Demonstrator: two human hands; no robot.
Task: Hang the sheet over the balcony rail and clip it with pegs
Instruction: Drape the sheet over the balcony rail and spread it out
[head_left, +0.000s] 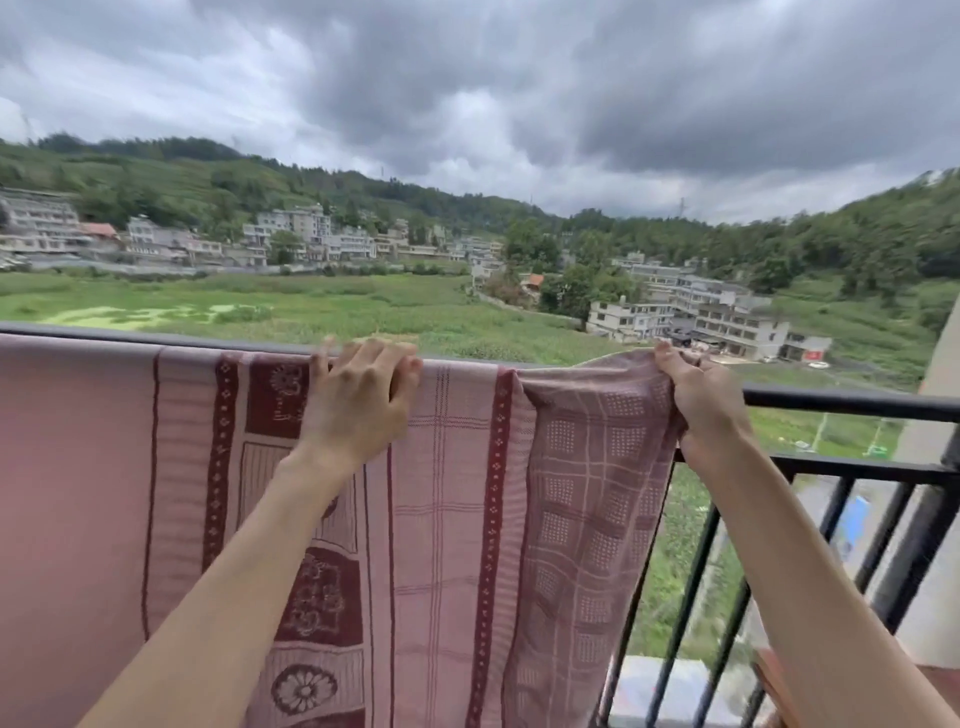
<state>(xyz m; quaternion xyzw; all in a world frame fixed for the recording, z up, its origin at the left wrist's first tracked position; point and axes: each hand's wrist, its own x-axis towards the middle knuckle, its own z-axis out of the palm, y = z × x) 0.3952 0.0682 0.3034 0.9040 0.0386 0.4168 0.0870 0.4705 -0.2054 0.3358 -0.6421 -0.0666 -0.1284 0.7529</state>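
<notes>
A pink sheet (447, 499) with dark red flower and check patterns hangs over the black balcony rail (852, 401), covering it from the left edge to past the middle. My left hand (361, 397) lies on top of the sheet at the rail, fingers curled over the fold. My right hand (698, 392) pinches the sheet's right top edge and holds that bunched part just above the rail. No pegs are in view.
Black vertical bars (691, 587) run below the bare right stretch of rail. A pale wall (935, 415) stands at the far right. Beyond the rail lie green fields, buildings and hills far below.
</notes>
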